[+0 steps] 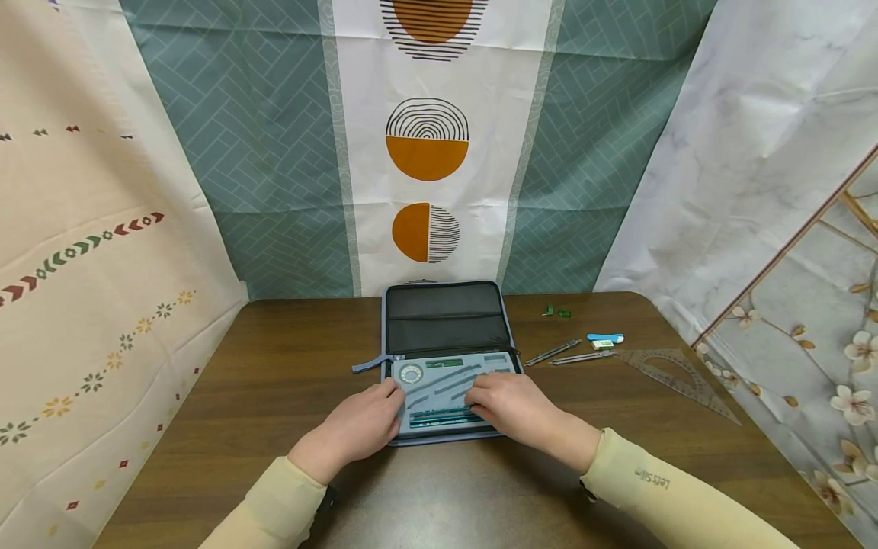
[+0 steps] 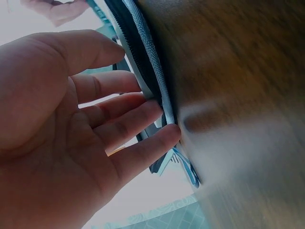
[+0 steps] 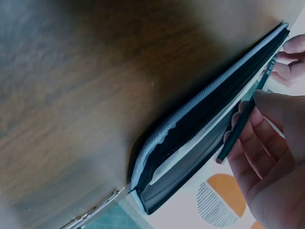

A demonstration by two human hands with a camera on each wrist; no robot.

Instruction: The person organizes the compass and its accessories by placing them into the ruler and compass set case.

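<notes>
A zip case (image 1: 444, 299) lies spread open on the table, its dark lid at the back. In its front half sits a light grey-blue tray (image 1: 424, 374) with several slots, a round dial-like piece (image 1: 411, 374) and green-blue pencils (image 1: 439, 421) along the front. My left hand (image 1: 366, 421) rests at the tray's left side; in the left wrist view its loosely extended fingers (image 2: 131, 124) touch the case's zipped edge. Over the tray's right part, my right hand (image 1: 511, 404) pinches a dark green pencil (image 3: 233, 136) between thumb and fingers.
Right of the case lie two metal compasses (image 1: 552, 352), a blue-handled piece (image 1: 606, 338), an eraser (image 1: 602, 345) and a clear set square (image 1: 675, 374). Small green pieces (image 1: 564, 313) sit farther back. A zipper strap (image 1: 370, 364) sticks out at left. Curtains hang behind the table.
</notes>
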